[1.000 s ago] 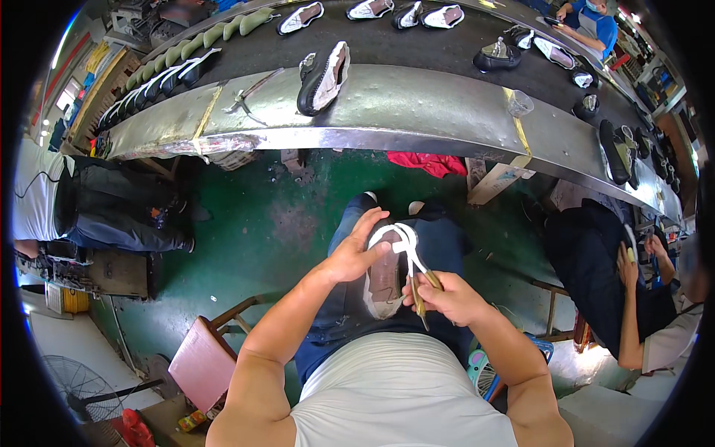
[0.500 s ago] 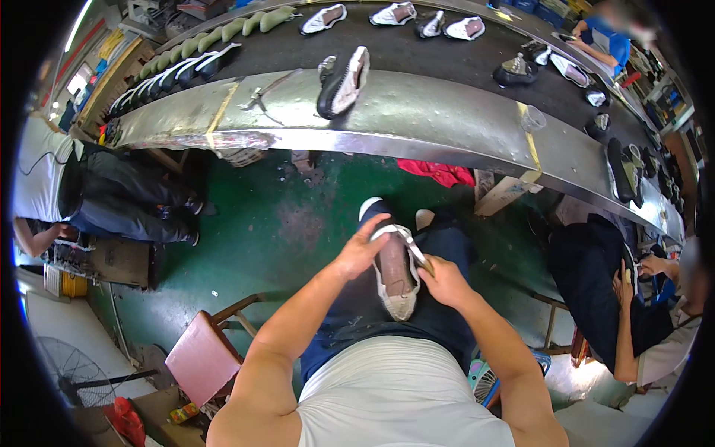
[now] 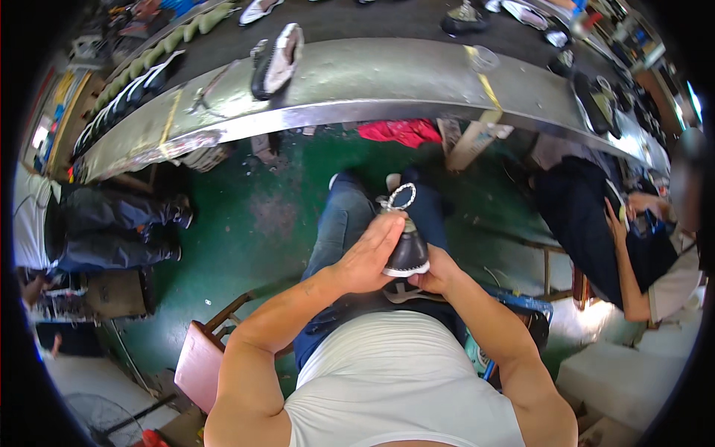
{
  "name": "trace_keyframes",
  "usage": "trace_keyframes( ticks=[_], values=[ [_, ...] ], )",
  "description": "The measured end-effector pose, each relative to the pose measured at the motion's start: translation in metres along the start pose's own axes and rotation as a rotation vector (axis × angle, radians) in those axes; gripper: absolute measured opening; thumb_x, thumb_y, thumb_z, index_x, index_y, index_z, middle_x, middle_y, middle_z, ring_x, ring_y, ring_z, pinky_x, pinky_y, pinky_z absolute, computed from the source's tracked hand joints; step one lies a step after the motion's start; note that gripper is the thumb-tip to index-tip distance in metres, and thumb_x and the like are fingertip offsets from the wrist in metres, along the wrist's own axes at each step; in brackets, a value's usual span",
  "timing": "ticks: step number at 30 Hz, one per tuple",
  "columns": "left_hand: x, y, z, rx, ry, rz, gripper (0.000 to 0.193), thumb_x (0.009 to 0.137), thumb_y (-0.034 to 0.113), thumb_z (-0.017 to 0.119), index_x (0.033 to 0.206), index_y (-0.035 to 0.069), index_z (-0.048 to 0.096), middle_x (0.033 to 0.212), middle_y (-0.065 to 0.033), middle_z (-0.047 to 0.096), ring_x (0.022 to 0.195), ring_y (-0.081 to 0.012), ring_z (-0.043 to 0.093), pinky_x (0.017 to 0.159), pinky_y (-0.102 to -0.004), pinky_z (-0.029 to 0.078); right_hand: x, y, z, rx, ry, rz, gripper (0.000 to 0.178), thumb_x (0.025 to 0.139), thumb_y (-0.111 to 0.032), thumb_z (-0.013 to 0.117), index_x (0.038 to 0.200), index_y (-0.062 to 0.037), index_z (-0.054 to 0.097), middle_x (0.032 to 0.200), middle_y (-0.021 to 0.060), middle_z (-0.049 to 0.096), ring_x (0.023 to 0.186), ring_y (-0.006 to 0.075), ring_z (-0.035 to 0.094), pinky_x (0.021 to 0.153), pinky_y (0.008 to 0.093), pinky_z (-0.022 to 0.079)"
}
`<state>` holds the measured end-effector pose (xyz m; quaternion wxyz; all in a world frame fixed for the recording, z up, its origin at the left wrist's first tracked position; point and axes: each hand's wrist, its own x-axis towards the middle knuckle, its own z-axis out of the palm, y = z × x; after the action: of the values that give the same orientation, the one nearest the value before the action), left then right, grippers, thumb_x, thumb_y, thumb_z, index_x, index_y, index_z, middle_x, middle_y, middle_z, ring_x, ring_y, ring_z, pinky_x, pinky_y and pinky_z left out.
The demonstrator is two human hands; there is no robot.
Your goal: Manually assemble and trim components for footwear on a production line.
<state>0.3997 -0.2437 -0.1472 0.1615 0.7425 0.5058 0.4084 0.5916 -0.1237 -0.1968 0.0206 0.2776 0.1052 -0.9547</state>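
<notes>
Between my hands, above my lap, is a black shoe (image 3: 407,255) with a white stitched edge around its lower rim. A loop of black-and-white cord (image 3: 403,195) stands up from its far end. My left hand (image 3: 374,253) lies along the shoe's left side, fingers pressed together against it. At the lower right of the shoe, my right hand (image 3: 436,274) is closed on its edge, the fingertips partly hidden. A grey metal tool with a forked end (image 3: 406,294) shows just below the shoe, beside my right hand; whether my fingers hold it I cannot tell.
A metal-edged bench (image 3: 328,74) curves across the front, with a black-and-white shoe (image 3: 277,63) on it. Dark soles with white edges (image 3: 123,104) line its left end. A pink-seated chair (image 3: 199,365) stands at my left. People sit at left and right (image 3: 577,216).
The shoe has turned over: its lasted underside faced up before and its black upper shows now. My right hand has shifted from the tool at the rim to the shoe's near end. The view has shifted.
</notes>
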Motion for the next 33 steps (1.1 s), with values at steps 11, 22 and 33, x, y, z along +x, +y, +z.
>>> trace_keyframes(
  ticks=[11,22,33],
  values=[
    [0.009,0.027,0.053,-0.556,0.411,-0.761,0.062,0.107,0.052,0.026,0.125,0.005,0.062,0.160,-0.0265,0.016,0.150,-0.0312,0.016,0.119,-0.0408,0.018,0.000,0.041,0.021,-0.240,0.457,-0.129,0.038,0.109,-0.039,0.034,0.100,-0.0111,0.058,0.077,0.0034,0.059,0.055,0.0164,0.055,0.041,0.0301,0.040],
    [0.007,0.023,0.062,-0.785,0.537,-0.716,0.054,0.109,0.041,0.036,0.098,0.002,0.071,0.142,-0.0118,0.042,0.131,-0.0199,0.040,0.108,-0.0318,0.032,-0.034,0.042,0.056,-0.187,0.585,0.015,0.041,0.108,-0.042,0.032,0.090,-0.0116,0.053,0.066,0.0034,0.048,0.045,0.0151,0.041,0.036,0.0292,0.024],
    [0.018,0.007,0.063,-0.723,0.566,-0.752,0.050,0.109,0.039,0.034,0.098,0.003,0.068,0.121,-0.0116,0.056,0.115,-0.0194,0.049,0.105,-0.0338,0.036,-0.030,-0.009,0.046,-1.632,0.052,-1.136,0.040,0.105,-0.031,0.041,0.125,-0.0009,0.059,0.133,0.0194,0.056,0.127,0.0400,0.049,0.110,0.0455,0.035]
  ],
)
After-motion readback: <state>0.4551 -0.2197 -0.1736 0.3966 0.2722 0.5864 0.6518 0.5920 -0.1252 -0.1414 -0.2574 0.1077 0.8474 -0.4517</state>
